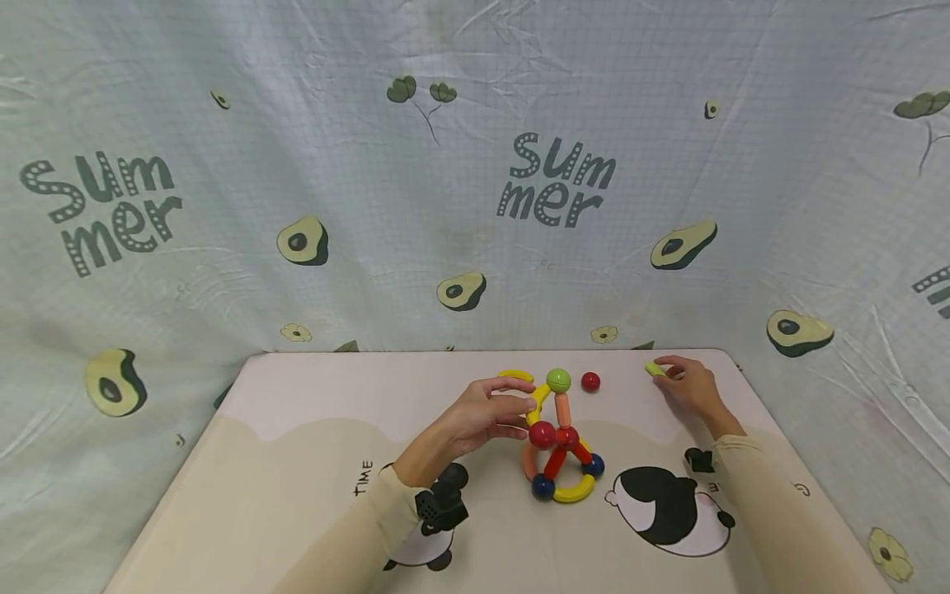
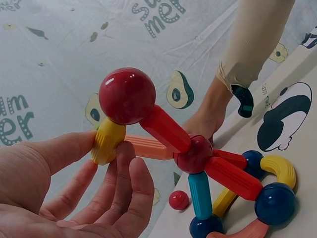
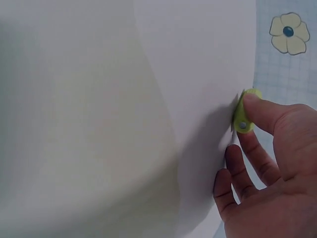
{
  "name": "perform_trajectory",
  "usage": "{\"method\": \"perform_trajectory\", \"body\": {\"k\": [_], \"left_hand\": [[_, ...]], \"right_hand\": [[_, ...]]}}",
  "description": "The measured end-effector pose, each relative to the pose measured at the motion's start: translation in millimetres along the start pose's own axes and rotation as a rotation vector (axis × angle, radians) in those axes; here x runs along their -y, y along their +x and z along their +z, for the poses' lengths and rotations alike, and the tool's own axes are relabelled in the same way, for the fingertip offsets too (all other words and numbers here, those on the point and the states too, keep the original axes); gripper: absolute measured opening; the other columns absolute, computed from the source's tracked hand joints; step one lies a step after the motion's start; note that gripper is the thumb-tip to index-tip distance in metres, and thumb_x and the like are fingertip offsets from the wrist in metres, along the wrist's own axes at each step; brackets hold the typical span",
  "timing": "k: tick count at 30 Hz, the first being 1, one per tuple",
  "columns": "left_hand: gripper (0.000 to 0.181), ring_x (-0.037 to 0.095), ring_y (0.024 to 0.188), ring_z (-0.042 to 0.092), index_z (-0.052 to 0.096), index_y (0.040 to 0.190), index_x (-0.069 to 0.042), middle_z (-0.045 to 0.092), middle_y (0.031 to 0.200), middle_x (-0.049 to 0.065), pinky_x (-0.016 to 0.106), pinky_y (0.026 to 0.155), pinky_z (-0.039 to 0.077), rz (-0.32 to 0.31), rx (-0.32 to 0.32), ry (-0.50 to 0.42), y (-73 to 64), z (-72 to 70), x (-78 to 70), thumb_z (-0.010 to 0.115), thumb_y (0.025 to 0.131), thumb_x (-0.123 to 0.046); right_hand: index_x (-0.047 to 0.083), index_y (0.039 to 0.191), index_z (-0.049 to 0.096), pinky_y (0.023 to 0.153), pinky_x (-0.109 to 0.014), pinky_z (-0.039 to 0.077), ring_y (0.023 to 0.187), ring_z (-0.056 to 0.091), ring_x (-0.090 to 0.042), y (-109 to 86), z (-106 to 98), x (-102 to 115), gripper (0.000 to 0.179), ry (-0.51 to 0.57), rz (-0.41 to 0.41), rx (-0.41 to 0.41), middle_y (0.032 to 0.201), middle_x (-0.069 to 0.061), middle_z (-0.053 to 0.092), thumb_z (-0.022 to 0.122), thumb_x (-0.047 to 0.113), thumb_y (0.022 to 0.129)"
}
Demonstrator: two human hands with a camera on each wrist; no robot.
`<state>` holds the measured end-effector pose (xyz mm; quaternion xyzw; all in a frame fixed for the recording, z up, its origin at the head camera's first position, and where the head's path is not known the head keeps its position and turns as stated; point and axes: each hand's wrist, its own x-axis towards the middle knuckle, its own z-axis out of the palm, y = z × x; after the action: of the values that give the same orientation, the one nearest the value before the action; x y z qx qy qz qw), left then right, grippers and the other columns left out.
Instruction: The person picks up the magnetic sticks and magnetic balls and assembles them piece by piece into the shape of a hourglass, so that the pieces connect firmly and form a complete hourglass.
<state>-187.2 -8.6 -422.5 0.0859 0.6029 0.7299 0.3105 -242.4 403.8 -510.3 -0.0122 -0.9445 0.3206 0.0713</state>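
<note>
My left hand (image 1: 482,417) pinches a yellow magnetic rod (image 2: 109,141) between thumb and fingers. A large red ball (image 2: 127,95) sits on that rod's end and joins it to a magnetic stick-and-ball structure. The structure has a central red ball (image 2: 194,153), red rods, a teal rod (image 2: 200,195), blue balls (image 2: 275,204) and curved yellow and salmon rods at its base. A green ball (image 1: 558,380) tops its upright salmon rod (image 1: 563,410). At the table's back right, my right hand (image 1: 693,388) pinches a short yellow-green magnetic rod (image 3: 243,119) close to the tabletop.
A loose red ball (image 1: 590,381) lies behind the structure, and a curved yellow rod (image 1: 515,375) lies at the back, partly behind the left hand. The pale table (image 1: 297,511) bears printed pandas. A printed curtain (image 1: 356,181) hangs around its far side.
</note>
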Motion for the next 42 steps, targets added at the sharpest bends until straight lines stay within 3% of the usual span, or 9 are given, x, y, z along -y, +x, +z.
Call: {"method": "perform_trajectory", "body": {"k": [6, 13, 19, 24, 33, 42], "left_hand": [[0.035, 0.023, 0.084, 0.072, 0.064, 0.130, -0.004, 0.073, 0.103, 0.011, 0.036, 0.080, 0.060, 0.005, 0.001, 0.000, -0.8, 0.5, -0.6, 0.071, 0.098, -0.015], [0.034, 0.024, 0.084, 0.072, 0.064, 0.130, -0.004, 0.071, 0.101, 0.010, 0.035, 0.080, 0.060, 0.002, 0.000, -0.003, -1.3, 1.0, -0.8, 0.071, 0.098, -0.015], [0.034, 0.024, 0.085, 0.072, 0.065, 0.130, -0.004, 0.073, 0.101, 0.010, 0.035, 0.080, 0.060, 0.002, 0.001, -0.003, -3.0, 1.3, -0.3, 0.071, 0.098, -0.015], [0.033, 0.023, 0.084, 0.072, 0.065, 0.129, -0.004, 0.072, 0.100, 0.009, 0.036, 0.081, 0.060, 0.008, 0.002, 0.000, -4.5, 0.8, 0.3, 0.071, 0.098, -0.015], [0.035, 0.023, 0.085, 0.073, 0.064, 0.130, -0.003, 0.071, 0.103, 0.011, 0.036, 0.081, 0.060, 0.026, 0.006, 0.014, -5.6, -1.3, 0.7, 0.071, 0.098, -0.016], [0.036, 0.022, 0.088, 0.072, 0.062, 0.132, -0.001, 0.073, 0.103, 0.011, 0.037, 0.085, 0.059, 0.032, 0.018, 0.012, -4.2, -1.3, 2.0, 0.070, 0.099, -0.014]], "right_hand": [[-0.005, 0.134, 0.060, 0.083, -0.056, 0.049, 0.097, 0.060, -0.044, 4.7, -2.7, 6.5, 0.041, -0.036, 0.015, 0.089, 0.108, -0.031, 0.063, 0.069, 0.003, 0.095], [-0.005, 0.127, 0.063, 0.072, -0.048, 0.048, 0.084, 0.056, -0.036, 7.3, -5.4, 10.4, 0.035, -0.108, -0.027, 0.169, 0.099, -0.028, 0.063, 0.066, -0.002, 0.092], [-0.001, 0.126, 0.061, 0.077, -0.051, 0.050, 0.090, 0.058, -0.039, 2.1, -8.1, 12.5, 0.035, -0.102, 0.004, 0.204, 0.103, -0.028, 0.062, 0.066, 0.001, 0.092], [-0.002, 0.126, 0.060, 0.080, -0.052, 0.053, 0.101, 0.062, -0.043, -5.1, -9.0, 15.1, 0.036, -0.030, -0.006, 0.189, 0.110, -0.028, 0.063, 0.068, 0.000, 0.091], [0.003, 0.134, 0.058, 0.070, -0.034, 0.056, 0.105, 0.066, -0.041, -22.4, -8.2, 27.7, 0.039, 0.140, -0.022, 0.150, 0.121, -0.028, 0.064, 0.068, 0.005, 0.097], [0.004, 0.132, 0.057, 0.078, -0.023, 0.056, 0.106, 0.069, -0.038, -57.7, -10.3, 69.3, 0.040, 0.314, -0.072, 0.108, 0.124, -0.026, 0.067, 0.072, 0.010, 0.096]]}}
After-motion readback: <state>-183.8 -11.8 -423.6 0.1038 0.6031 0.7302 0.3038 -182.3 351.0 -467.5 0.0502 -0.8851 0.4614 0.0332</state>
